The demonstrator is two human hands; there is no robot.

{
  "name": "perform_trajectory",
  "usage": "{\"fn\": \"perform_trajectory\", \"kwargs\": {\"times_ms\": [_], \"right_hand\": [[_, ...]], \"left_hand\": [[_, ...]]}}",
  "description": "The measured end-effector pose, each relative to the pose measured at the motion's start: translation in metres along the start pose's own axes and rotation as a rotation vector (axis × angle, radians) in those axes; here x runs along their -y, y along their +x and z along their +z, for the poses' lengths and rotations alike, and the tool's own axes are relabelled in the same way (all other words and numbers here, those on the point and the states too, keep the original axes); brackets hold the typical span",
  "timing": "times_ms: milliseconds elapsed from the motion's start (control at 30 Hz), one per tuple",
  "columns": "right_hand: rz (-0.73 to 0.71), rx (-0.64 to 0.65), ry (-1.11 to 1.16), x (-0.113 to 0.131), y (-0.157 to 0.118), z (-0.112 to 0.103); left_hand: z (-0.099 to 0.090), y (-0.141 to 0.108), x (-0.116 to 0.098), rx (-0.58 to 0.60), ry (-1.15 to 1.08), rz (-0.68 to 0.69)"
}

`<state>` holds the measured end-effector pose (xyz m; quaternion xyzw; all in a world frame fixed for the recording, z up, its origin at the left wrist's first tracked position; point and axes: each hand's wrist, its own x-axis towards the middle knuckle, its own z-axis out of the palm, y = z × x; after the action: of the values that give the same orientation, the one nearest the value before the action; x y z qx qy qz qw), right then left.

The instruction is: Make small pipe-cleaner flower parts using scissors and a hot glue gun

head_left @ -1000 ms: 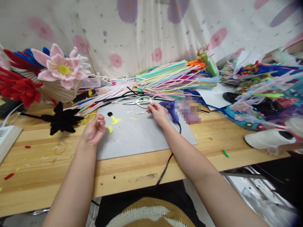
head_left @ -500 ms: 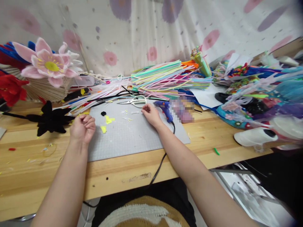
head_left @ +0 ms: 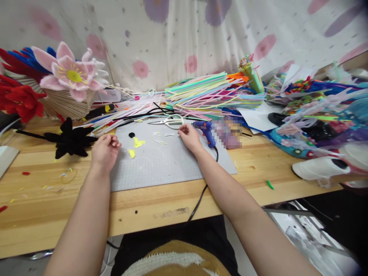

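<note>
My left hand (head_left: 105, 151) rests at the left edge of the grey cutting mat (head_left: 161, 168), its fingers curled in with nothing visible in them. Just left of it lies a black fuzzy flower (head_left: 70, 140) on a black stem, one petal tip reaching my wrist side. My right hand (head_left: 189, 137) rests on the mat, fingers loosely bent and slightly apart, with no object visible in them. Beside its fingertips are the pale handles of the scissors (head_left: 174, 122). A blue glue gun (head_left: 207, 132) lies to its right. Small white stamen pieces (head_left: 160, 142) and yellow scraps (head_left: 138, 143) lie between my hands.
Bundles of pastel pipe cleaners (head_left: 201, 92) lie along the back. A pink flower (head_left: 73, 74) and red flower (head_left: 23, 99) stand at left. A white thread spool (head_left: 316, 168) lies at right, near bagged supplies. The glue gun's black cord (head_left: 198, 203) hangs over the table edge.
The camera view has turned slightly left, so everything appears shifted to the right. Both hands stay in nearly the same places on the table, and nothing has been picked up.
</note>
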<state>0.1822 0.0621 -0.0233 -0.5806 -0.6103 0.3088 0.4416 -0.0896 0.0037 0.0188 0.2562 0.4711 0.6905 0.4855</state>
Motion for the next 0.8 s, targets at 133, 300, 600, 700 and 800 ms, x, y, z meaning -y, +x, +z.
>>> {"fn": "perform_trajectory", "kwargs": {"times_ms": [133, 300, 600, 700, 800], "right_hand": [[0.02, -0.007, -0.006, -0.004, 0.003, -0.002], [-0.026, 0.052, -0.066, -0.007, 0.006, -0.003], [-0.142, 0.154, -0.253, 0.006, 0.005, 0.004], [-0.178, 0.173, -0.285, 0.01, 0.003, 0.008], [-0.2, 0.18, -0.309, 0.017, 0.001, 0.014]], "left_hand": [[-0.002, 0.003, -0.003, -0.141, 0.026, 0.054], [-0.002, 0.001, -0.001, -0.252, 0.078, 0.116], [-0.01, 0.008, 0.006, -0.14, 0.126, 0.14], [-0.008, 0.009, 0.005, -0.199, 0.131, 0.148], [-0.006, 0.009, 0.005, -0.286, 0.167, 0.181]]}}
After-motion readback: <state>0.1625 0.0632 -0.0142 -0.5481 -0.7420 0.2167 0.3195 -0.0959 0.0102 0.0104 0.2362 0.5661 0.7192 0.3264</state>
